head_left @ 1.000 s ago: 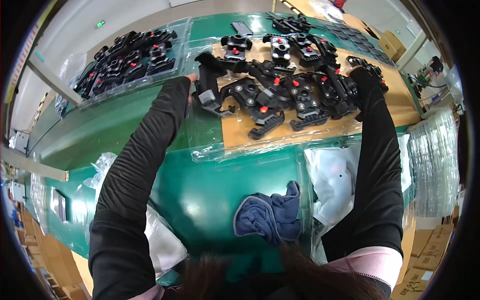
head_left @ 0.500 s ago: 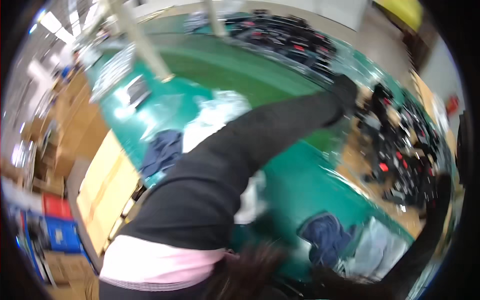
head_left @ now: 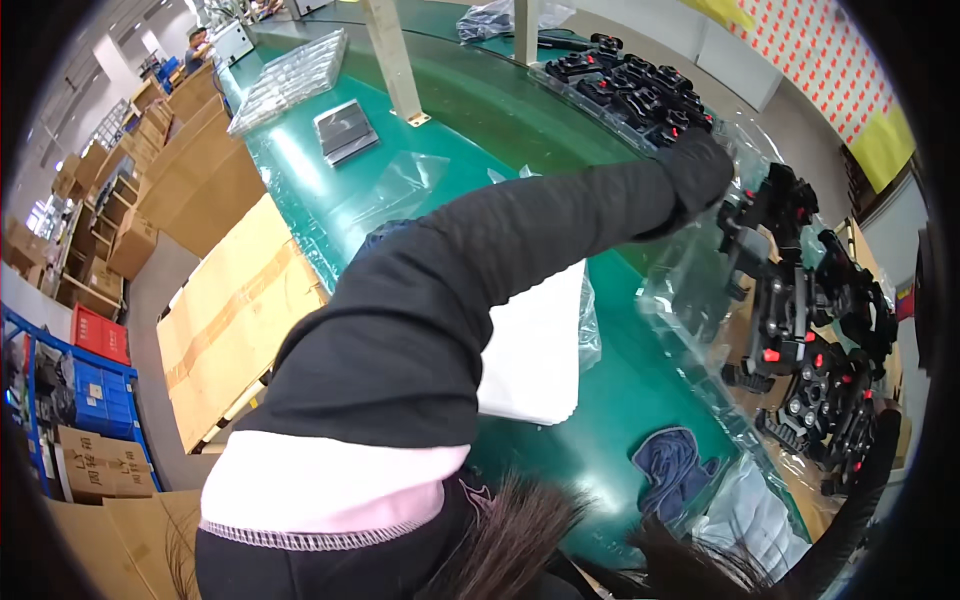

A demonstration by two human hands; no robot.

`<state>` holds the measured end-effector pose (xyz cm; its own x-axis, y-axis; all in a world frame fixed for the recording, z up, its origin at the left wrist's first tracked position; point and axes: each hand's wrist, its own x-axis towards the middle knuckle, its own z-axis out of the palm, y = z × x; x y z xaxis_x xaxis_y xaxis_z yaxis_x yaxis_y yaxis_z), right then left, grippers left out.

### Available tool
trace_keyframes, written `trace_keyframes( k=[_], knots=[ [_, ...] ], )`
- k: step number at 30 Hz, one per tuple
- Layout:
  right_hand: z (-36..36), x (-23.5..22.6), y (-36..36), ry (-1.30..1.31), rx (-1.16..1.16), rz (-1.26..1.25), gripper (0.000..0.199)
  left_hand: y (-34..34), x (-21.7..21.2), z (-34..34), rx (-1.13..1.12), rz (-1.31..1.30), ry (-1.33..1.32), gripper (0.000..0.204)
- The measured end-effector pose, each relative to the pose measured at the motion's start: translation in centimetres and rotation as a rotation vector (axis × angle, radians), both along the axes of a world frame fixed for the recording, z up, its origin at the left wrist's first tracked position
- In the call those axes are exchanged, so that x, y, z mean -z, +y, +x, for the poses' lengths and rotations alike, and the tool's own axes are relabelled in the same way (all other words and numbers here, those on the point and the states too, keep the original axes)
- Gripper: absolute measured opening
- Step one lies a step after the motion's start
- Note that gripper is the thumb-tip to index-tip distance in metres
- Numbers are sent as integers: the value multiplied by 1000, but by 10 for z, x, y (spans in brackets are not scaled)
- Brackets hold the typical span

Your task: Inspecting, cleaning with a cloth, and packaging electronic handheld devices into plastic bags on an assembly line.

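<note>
My left arm, in a black sleeve [head_left: 560, 225], reaches across the bench to the far right. Its cuff hides most of my left hand, and its fingers cannot be made out. That cuff ends beside a heap of black plastic devices with red parts [head_left: 800, 330], partly in clear plastic on brown cardboard. Just beyond the cuff, one black device [head_left: 780, 205] stands highest in the heap. Along the right rim runs my right arm in a dark sleeve [head_left: 850, 520], close to the heap; my right hand does not show.
On the green bench [head_left: 620, 400] are a white stack [head_left: 535, 355], a dark blue cloth [head_left: 672, 470], a pale cloth [head_left: 755, 520] and a flat grey pack [head_left: 346, 132]. More black devices [head_left: 635, 95] lie at the back. Metal posts [head_left: 390, 60] rise from the bench. Cardboard boxes [head_left: 200, 190] stand left.
The view has shifted and become sharper. More of the white stack shows beneath my left arm. My left sleeve still reaches toward the heap, and the black devices beside it appear higher and nearer.
</note>
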<state>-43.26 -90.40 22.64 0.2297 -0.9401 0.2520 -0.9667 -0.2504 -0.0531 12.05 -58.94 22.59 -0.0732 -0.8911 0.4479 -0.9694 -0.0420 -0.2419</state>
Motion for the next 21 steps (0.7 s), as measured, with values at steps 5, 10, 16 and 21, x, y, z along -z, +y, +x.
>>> trace_keyframes(
  k=[5,10,16,21],
  knots=[
    [33,-54,26,-161,-226,27,24,106,-38,28,-95,36,752,22],
    [108,-87,102,-326,-513,180,21,240,-101,33,-278,-213,1420,25],
    [293,-99,255,-519,-679,552,23,460,-133,66,-772,-204,1206,28],
    [495,-59,408,-450,-1060,330,32,690,-105,96,-824,-698,1301,24]
  ],
)
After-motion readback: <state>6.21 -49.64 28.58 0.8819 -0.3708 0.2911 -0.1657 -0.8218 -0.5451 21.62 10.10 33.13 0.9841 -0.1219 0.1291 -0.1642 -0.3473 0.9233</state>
